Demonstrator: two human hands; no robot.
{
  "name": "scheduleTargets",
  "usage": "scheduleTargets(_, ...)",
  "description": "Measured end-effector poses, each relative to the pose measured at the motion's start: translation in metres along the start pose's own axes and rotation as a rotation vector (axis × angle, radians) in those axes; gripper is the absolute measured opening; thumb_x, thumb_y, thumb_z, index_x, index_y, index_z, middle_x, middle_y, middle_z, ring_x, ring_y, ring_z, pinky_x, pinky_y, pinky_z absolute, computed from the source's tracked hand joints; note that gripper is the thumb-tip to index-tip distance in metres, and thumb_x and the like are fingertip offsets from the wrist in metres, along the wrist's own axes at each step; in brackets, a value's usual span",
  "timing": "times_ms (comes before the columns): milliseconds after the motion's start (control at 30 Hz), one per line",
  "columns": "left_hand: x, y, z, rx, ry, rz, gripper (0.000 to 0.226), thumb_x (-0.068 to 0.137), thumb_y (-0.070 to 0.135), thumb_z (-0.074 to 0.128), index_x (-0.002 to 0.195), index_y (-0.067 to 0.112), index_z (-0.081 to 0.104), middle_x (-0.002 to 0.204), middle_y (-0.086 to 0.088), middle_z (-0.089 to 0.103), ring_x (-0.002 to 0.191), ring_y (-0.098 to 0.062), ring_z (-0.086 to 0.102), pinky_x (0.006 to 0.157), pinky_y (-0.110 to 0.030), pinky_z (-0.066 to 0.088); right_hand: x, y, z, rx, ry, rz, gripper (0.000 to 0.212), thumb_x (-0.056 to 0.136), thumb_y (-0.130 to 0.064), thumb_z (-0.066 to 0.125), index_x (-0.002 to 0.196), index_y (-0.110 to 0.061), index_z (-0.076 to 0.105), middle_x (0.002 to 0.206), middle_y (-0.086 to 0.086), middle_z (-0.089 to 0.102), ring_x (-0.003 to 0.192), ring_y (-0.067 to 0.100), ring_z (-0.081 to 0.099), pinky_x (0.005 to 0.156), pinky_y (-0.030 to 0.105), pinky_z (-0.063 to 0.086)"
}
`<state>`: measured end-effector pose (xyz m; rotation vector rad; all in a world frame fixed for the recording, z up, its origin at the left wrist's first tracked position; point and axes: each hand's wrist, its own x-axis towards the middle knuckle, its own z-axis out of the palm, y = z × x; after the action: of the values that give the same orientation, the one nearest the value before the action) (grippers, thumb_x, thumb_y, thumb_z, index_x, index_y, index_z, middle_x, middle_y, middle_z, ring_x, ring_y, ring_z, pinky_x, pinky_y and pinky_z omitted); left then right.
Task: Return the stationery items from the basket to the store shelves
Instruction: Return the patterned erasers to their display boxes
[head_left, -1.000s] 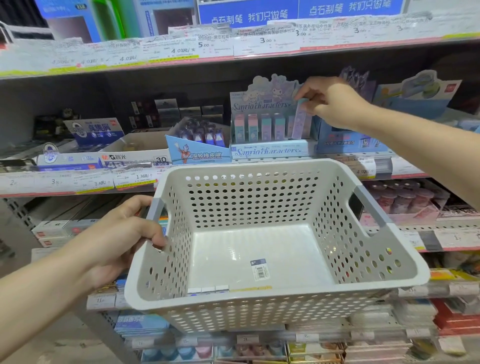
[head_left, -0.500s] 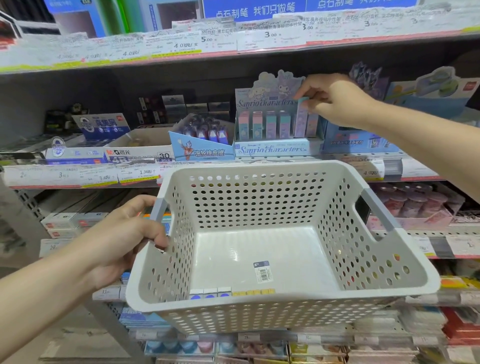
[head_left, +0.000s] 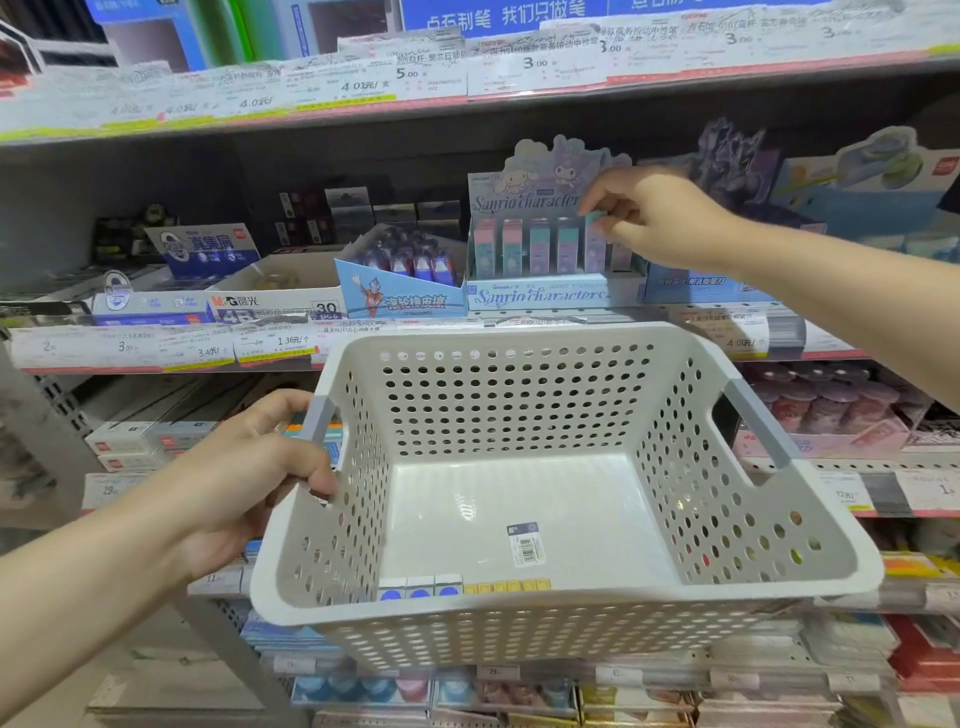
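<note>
R hand (head_left: 660, 221) fingers pinching pastel boxed eraser (head_left: 595, 241) into Sanrio cardboard display (head_left: 540, 296), 12 o'clock; could knock neighbours over. L hand (head_left: 249, 483) gripping white perforated plastic basket (head_left: 561, 603); tilt risks spilling leftovers.

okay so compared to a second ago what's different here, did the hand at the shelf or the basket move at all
Very little. The right hand stays at the Sanrio display box, fingertips pinching the top of the pastel item at the right end of the row, which seems seated a little deeper; no release is visible. The left hand keeps gripping the basket by its left handle. The small items along the basket's near wall have not moved.
</note>
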<state>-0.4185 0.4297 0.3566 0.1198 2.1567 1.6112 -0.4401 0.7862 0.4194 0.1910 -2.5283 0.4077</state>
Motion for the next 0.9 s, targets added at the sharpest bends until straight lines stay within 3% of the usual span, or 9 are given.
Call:
scheduleTargets(67,-0.001,-0.001,0.001,-0.006,-0.01,-0.004,0.058,0.045,-0.007,0.056,0.097,0.019,0.059,0.068,-0.022,0.06,0.057,-0.028,0.054,0.057,-0.032,0.049,-0.002,0.003,0.005,0.017,0.052,0.023,0.021,0.09,-0.009,0.057,0.111,-0.008,0.06,0.096,0.008,0.062,0.079,0.025,0.059,0.078,0.036,0.05)
scheduleTargets(167,-0.001,-0.001,0.003,-0.005,-0.004,-0.014,0.052,0.054,-0.012,0.06,0.096,0.019,0.059,0.07,-0.023,0.062,0.055,-0.028,0.055,0.056,-0.032,0.05,-0.006,0.008,0.011,-0.032,0.16,0.011,0.019,0.089,-0.011,0.059,0.106,-0.006,0.064,0.096,0.01,0.065,0.08,0.019,0.056,0.075,0.025,0.043)
scheduleTargets(333,0.003,-0.003,0.005,-0.02,0.021,-0.015,0.048,0.068,-0.018,0.051,0.097,0.019,0.059,0.074,-0.024,0.06,0.059,-0.029,0.055,0.06,-0.032,0.048,-0.01,0.013,0.013,-0.135,0.245,-0.054,0.024,0.086,-0.016,0.056,0.101,-0.002,0.07,0.119,0.012,0.062,0.109,0.026,0.057,0.085,0.02,0.036)
scheduleTargets(433,0.004,-0.003,0.006,-0.033,0.023,-0.012,0.053,0.049,-0.01,0.059,0.091,0.022,0.06,0.073,-0.022,0.059,0.06,-0.029,0.054,0.06,-0.032,0.048,-0.015,0.012,0.017,-0.093,0.212,-0.038,0.036,0.078,-0.016,0.045,0.098,-0.002,0.072,0.122,0.011,0.063,0.113,0.025,0.058,0.093,0.025,0.041)
scheduleTargets(567,0.005,-0.005,0.008,-0.038,0.016,-0.011,0.053,0.047,-0.009,0.058,0.089,0.022,0.06,0.074,-0.023,0.058,0.056,-0.028,0.055,0.056,-0.031,0.049,-0.017,0.013,0.018,-0.048,0.217,-0.003,0.034,0.079,-0.002,0.047,0.102,-0.001,0.072,0.122,0.011,0.063,0.108,0.023,0.059,0.086,0.018,0.037)
scheduleTargets(667,0.005,-0.005,0.008,-0.034,0.004,-0.022,0.054,0.049,-0.01,0.058,0.092,0.022,0.06,0.072,-0.022,0.058,0.052,-0.028,0.055,0.054,-0.032,0.05,-0.018,0.009,0.015,-0.063,0.205,-0.022,0.035,0.08,0.003,0.047,0.106,-0.001,0.071,0.121,0.013,0.063,0.092,0.02,0.059,0.079,0.021,0.037)
scheduleTargets(733,0.003,-0.005,0.008,-0.038,0.005,-0.021,0.058,0.043,-0.006,0.055,0.094,0.022,0.06,0.07,-0.022,0.059,0.052,-0.028,0.055,0.056,-0.033,0.049,-0.021,0.005,0.013,-0.08,0.184,-0.024,0.037,0.082,0.003,0.046,0.109,-0.002,0.07,0.109,0.016,0.066,0.074,0.014,0.057,0.072,0.022,0.038)
scheduleTargets(800,0.002,-0.006,0.008,-0.043,0.013,-0.015,0.058,0.043,-0.005,0.054,0.093,0.022,0.06,0.068,-0.022,0.06,0.051,-0.028,0.055,0.056,-0.032,0.049,-0.023,0.004,0.013,-0.095,0.2,0.002,0.038,0.083,0.001,0.045,0.115,-0.003,0.067,0.095,0.016,0.063,0.06,0.002,0.044,0.062,0.025,0.035)
scheduleTargets(900,-0.001,-0.006,0.007,-0.041,0.026,-0.019,0.058,0.043,-0.005,0.054,0.095,0.022,0.06,0.068,-0.022,0.06,0.052,-0.028,0.055,0.058,-0.032,0.047,-0.026,-0.001,0.016,-0.194,0.302,-0.078,0.043,0.079,-0.008,0.044,0.119,-0.003,0.057,0.115,0.02,0.054,0.094,0.031,0.055,0.078,0.037,0.039)
